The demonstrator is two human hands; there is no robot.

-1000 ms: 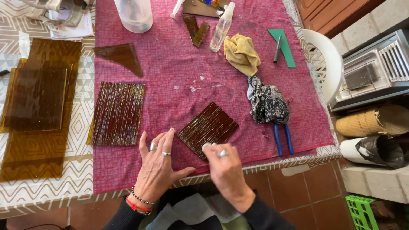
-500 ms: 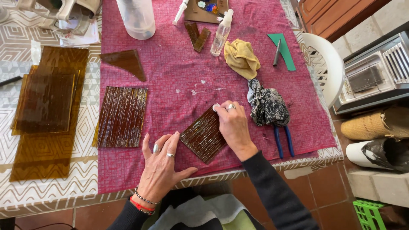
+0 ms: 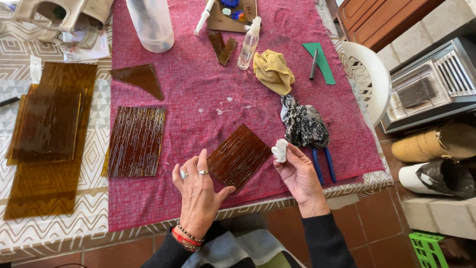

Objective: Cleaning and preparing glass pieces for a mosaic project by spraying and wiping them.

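— Amber glass square [image 3: 239, 156], where does it lie?
— Turned like a diamond on the magenta cloth [image 3: 198, 89], near the desk [image 3: 59, 233] edge at 6 o'clock. The left hand [image 3: 198, 191] lies flat and spread, fingertips on its lower-left edge. The right hand [image 3: 300, 173] pinches a white wad [image 3: 280, 150] just beside its 3 o'clock corner.
— Any open room?
— Bare cloth at 12 o'clock. A ribbed amber sheet [image 3: 135, 141] lies at 9 o'clock, apart; blue-handled pliers [image 3: 322, 164] under a dark patterned rag [image 3: 305, 126] at 3 o'clock.
— And around?
— Patterned tablecloth, terracotta floor tiles [image 3: 377, 218], a white chair [image 3: 369, 82] at 2 o'clock.
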